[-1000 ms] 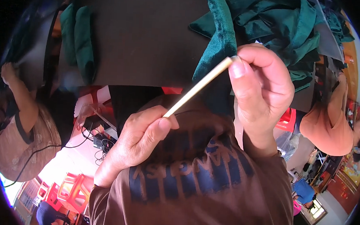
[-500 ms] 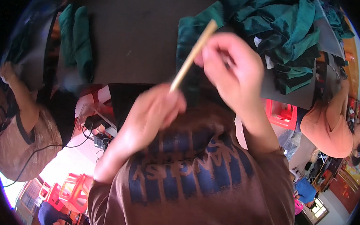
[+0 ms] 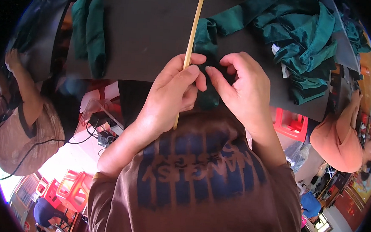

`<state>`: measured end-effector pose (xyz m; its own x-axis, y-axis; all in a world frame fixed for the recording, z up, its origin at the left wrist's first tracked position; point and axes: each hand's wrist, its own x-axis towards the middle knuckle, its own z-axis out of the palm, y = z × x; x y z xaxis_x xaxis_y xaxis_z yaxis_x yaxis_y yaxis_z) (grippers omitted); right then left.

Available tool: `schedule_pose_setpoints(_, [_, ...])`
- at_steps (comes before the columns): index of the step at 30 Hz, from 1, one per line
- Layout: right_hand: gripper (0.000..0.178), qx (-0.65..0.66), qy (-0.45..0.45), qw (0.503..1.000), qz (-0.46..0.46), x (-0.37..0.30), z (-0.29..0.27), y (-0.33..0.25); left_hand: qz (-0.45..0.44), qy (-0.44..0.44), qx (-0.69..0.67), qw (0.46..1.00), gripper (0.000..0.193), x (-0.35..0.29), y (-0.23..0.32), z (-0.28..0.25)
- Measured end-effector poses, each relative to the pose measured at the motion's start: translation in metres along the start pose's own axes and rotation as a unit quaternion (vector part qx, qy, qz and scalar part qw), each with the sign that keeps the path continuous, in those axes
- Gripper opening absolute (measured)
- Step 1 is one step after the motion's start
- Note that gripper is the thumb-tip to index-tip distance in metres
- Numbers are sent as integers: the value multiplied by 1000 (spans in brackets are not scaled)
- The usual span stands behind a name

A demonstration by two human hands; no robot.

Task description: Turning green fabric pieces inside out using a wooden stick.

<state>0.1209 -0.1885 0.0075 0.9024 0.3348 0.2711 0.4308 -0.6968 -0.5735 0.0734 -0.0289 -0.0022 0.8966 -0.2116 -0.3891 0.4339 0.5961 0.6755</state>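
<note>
My left hand (image 3: 170,88) is closed round a thin pale wooden stick (image 3: 193,30), which stands nearly upright and sticks out above and below the fist. Close by on the right is my right hand (image 3: 245,87), its fingers curled and a gap showing between thumb and forefinger. Nothing can be seen in it. Behind the two hands, a dark green velvet strip (image 3: 207,37) runs over the table's near edge and hangs down towards my shirt. This strip continues up and right to a crumpled heap of green velvet (image 3: 299,33).
The dark table (image 3: 143,34) lies in front of me. Two narrow green velvet pieces (image 3: 96,35) are at its left. A person (image 3: 29,129) works at the left and another (image 3: 339,139) at the right. Red plastic stools (image 3: 74,192) stand on the floor.
The stick has turned more upright, and my left hand has come up along it. My right hand has left the stick's upper part and moved down to the right.
</note>
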Motion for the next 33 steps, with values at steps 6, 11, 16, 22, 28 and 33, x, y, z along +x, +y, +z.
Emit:
schedule_pose_setpoints(6, [16,0,-50,998,35,1,3,2,-7,14,9,1000,22,-2,0,1])
schedule_pose_setpoints(11, [15,230,33,973,1,0,-5,-5,33,5,42,999,20,-15,6,2])
schedule_pose_setpoints(16, [13,261,-20,960,-101,1,-21,-25,80,-37,55,995,22,-26,20,10])
schedule_pose_setpoints(22, [19,287,-75,940,-169,-1,-28,-28,81,-40,19,996,18,-37,22,8])
schedule_pose_setpoints(28, [19,355,-77,927,-89,-5,-27,-31,69,-23,52,996,11,-39,25,8])
schedule_pose_setpoints(33, [19,367,-80,927,9,-7,-25,-36,93,-27,63,993,6,-38,27,12])
